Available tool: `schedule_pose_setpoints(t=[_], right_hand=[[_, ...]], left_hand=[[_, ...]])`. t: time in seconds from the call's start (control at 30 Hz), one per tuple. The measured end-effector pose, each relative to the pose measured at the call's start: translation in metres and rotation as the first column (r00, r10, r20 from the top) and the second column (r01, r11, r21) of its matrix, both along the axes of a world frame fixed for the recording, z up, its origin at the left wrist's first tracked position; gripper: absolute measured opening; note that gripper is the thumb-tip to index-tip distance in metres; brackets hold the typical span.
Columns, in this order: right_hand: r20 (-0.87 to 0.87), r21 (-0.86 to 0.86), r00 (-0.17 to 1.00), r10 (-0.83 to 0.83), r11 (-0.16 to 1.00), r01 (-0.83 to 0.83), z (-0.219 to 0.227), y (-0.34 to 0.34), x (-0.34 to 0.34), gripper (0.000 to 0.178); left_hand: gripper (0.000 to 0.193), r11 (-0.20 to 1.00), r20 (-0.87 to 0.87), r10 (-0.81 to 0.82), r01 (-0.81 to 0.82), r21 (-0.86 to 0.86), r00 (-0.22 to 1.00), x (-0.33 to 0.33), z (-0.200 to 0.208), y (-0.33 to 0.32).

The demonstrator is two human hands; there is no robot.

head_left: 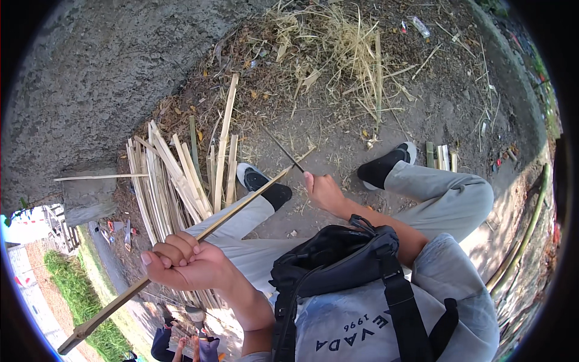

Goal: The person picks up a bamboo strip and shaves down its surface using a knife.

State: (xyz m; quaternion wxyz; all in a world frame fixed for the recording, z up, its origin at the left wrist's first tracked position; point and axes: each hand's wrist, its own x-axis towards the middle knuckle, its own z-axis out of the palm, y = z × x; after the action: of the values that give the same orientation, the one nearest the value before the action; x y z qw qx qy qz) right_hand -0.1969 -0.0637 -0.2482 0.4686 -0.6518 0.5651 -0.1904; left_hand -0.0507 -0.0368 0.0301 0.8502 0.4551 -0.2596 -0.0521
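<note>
A long bamboo strip (232,212) slants from the lower left up to the middle of the view. My left hand (190,263) is closed around it below its midpoint, palm turned up. In front of me, my right hand (324,192) grips a knife with a thin dark blade (279,145); the fingers cover its handle. The blade crosses the strip close to its far end and seems to touch it. Both hands are above my spread legs, with the strip passing over my left leg.
Split bamboo strips (175,178) lie bundled at the left, beside a rough concrete wall (120,72). Pale shavings (338,42) are heaped ahead. Short bamboo pieces (443,157) lie past my right foot. A black bag (338,256) hangs on my front. Another person's hands (187,347) show at the bottom.
</note>
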Motion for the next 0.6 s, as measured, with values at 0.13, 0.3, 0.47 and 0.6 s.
schedule_pose_setpoints(t=[0.13,0.3,0.47,0.6], right_hand=[[-0.051,0.112,0.998,0.026,0.993,-0.020,-0.017,-0.012,-0.011,0.056],[0.075,-0.012,0.997,0.033,0.999,-0.032,0.021,0.009,0.003,0.050],[0.037,-0.116,0.997,0.066,0.991,-0.061,0.030,0.006,0.018,0.047],[0.054,-0.104,0.994,0.090,0.991,-0.084,0.044,0.002,0.016,0.048]], left_hand=[[0.043,0.995,0.080,-0.101,0.100,0.021,0.992,0.008,-0.007,-0.004],[0.045,1.000,-0.009,-0.005,0.005,0.021,1.000,-0.005,0.002,-0.001],[0.044,0.986,-0.025,0.155,-0.153,0.060,0.988,0.013,0.001,-0.003],[0.043,0.991,-0.039,0.115,-0.113,0.065,0.993,0.015,-0.005,0.002]])
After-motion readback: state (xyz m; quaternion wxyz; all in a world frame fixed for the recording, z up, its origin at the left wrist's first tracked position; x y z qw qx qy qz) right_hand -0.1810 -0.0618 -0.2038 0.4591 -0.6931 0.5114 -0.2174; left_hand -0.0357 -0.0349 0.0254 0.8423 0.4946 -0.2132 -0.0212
